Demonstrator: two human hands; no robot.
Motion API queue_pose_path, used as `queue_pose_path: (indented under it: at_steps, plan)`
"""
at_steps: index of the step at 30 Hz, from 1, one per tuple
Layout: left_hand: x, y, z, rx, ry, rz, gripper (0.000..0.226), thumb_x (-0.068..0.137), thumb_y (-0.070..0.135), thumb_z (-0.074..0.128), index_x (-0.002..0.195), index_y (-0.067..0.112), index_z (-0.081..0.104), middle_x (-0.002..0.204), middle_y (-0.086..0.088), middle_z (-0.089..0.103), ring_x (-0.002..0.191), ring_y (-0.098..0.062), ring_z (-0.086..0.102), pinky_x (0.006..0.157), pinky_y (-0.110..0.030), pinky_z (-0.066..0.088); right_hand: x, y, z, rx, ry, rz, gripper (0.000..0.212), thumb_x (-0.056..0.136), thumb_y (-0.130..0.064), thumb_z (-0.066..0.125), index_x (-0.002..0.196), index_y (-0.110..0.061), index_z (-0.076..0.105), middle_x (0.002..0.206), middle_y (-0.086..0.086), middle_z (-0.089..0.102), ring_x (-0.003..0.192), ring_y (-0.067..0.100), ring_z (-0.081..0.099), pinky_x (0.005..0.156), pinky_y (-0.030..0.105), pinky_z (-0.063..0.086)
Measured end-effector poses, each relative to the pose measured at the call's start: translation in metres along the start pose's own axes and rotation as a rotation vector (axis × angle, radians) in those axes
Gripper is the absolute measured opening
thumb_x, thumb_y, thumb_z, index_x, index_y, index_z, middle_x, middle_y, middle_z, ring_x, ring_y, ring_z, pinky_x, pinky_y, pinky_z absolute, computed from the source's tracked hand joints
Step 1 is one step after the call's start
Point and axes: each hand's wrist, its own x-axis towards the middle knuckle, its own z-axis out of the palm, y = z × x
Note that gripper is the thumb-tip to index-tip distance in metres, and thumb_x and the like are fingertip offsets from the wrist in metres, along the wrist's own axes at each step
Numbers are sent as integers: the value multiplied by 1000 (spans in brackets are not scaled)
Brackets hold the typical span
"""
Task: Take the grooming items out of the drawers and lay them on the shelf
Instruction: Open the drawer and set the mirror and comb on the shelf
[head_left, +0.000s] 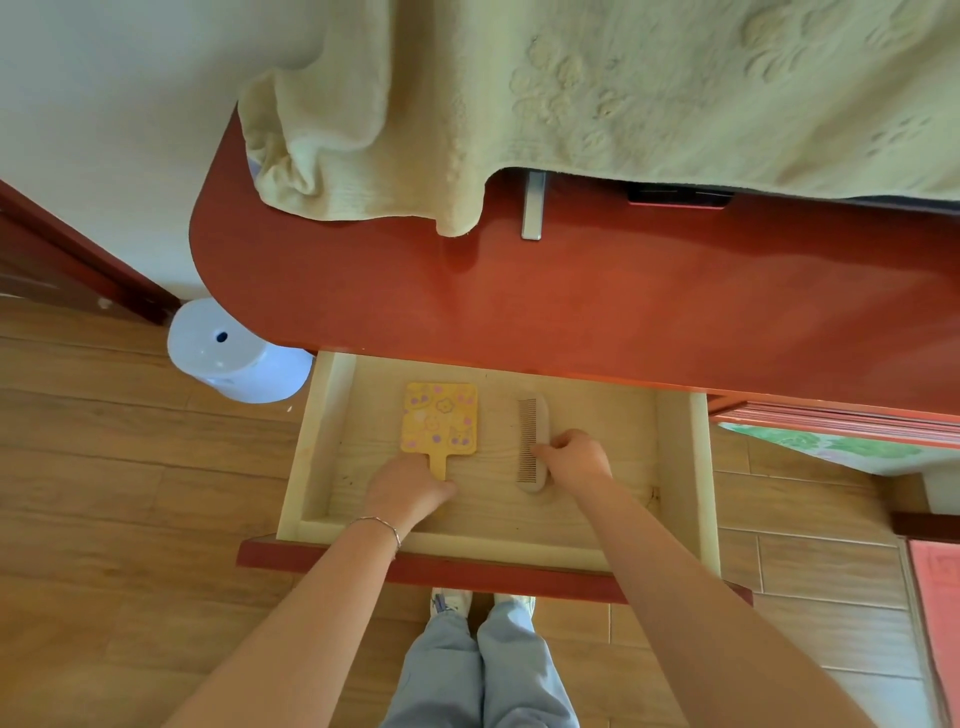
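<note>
Reaching into the open drawer (322, 441), the left hand (408, 488) curls its fingers around the yellow mirror's (439, 426) handle; right of the mirror, the right hand (576, 460) pinches the comb (532, 441).

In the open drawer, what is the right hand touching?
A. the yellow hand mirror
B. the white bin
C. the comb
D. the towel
C: the right hand has its fingers on the comb in the drawer, while the left hand is at the yellow mirror's handle.
</note>
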Motion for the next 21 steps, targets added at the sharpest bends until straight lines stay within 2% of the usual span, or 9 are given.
queue_pose_path:
  at_steps: [2, 6, 9, 13, 16, 19, 21]
  plan:
    - [1, -5, -1, -111, -43, 5, 23, 81, 34, 57, 74, 14, 47, 66, 0, 54, 57, -16, 53, 48, -25, 37, -3, 4, -5, 47, 14, -34, 22, 87, -29, 60, 101, -14, 54, 88, 1, 59, 82, 21, 59, 68, 31, 48]
    - [2, -9, -6, -432, -186, 26, 21, 83, 28, 66, 78, 7, 62, 80, -6, 70, 55, -13, 63, 59, -25, 51, -12, 13, -15, 149, 41, -92, 23, 84, -26, 62, 103, -13, 63, 87, 1, 64, 76, 19, 61, 68, 32, 51]
    - [-3, -11, -12, -584, -272, 53, 16, 83, 22, 69, 88, 8, 71, 86, -5, 73, 66, -14, 66, 73, -26, 56, -20, 17, -26, 182, 51, -126, 24, 85, -25, 61, 106, -14, 67, 92, -1, 65, 76, 16, 60, 64, 27, 49]
    - [-9, -12, -20, -616, -396, 106, 8, 84, 17, 67, 84, 10, 70, 79, -3, 70, 64, -10, 59, 67, -20, 52, -33, 24, -41, 279, 65, -128, 24, 86, -23, 59, 107, -15, 68, 98, 1, 69, 86, 18, 63, 76, 33, 53]
    - [-16, -6, -28, -558, -487, 163, 13, 84, 17, 66, 89, 4, 68, 76, -1, 67, 59, -7, 56, 71, -22, 51, -44, 28, -53, 395, 88, -130, 26, 86, -21, 60, 110, -15, 67, 97, 1, 69, 82, 15, 63, 68, 27, 51]
    - [-27, 10, -39, -479, -576, 249, 6, 85, 14, 66, 84, 9, 68, 71, 2, 65, 57, -6, 57, 63, -18, 49, -60, 32, -68, 514, 89, -178, 19, 86, -17, 61, 103, -15, 69, 84, -5, 69, 70, 6, 61, 59, 17, 44]
    - [-35, 22, -45, -441, -629, 285, 3, 84, 13, 66, 83, 10, 68, 71, 1, 64, 58, -6, 58, 62, -17, 48, -72, 33, -80, 558, 60, -214, 16, 87, -15, 60, 99, -16, 70, 83, -4, 70, 68, 5, 61, 56, 14, 44]
